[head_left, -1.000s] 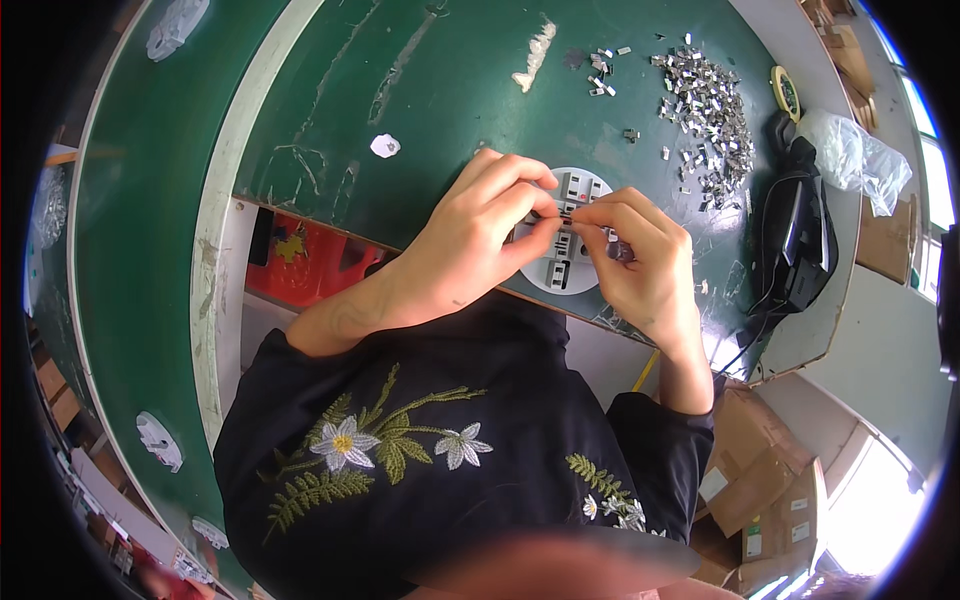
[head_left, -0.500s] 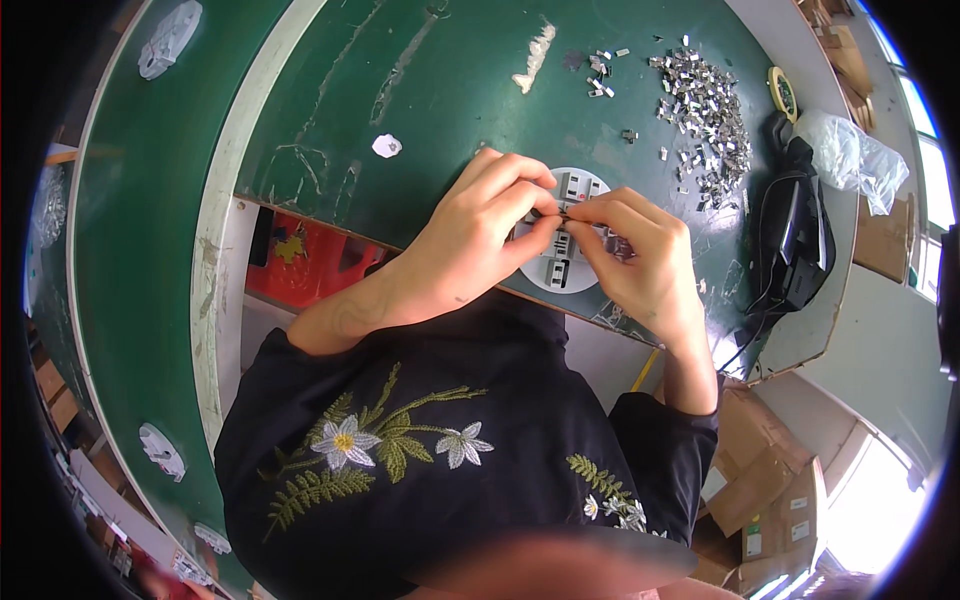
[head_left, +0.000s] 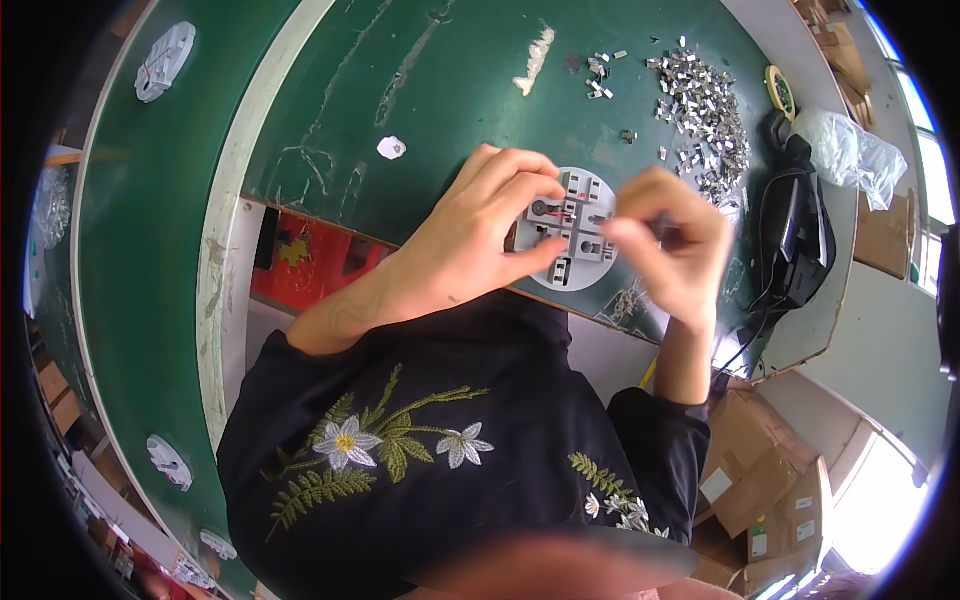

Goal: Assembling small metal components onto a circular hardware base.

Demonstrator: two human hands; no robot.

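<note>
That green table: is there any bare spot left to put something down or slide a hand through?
Yes. The green table is bare between the small white scrap and the white smear, above the left hand. It is crowded to the right: the pile of small metal parts and the black device hem in the right hand and the round grey plate.

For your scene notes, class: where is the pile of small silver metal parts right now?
In the head view, the pile of small silver metal parts lies on the green table, upper right, beyond the right hand.
</note>
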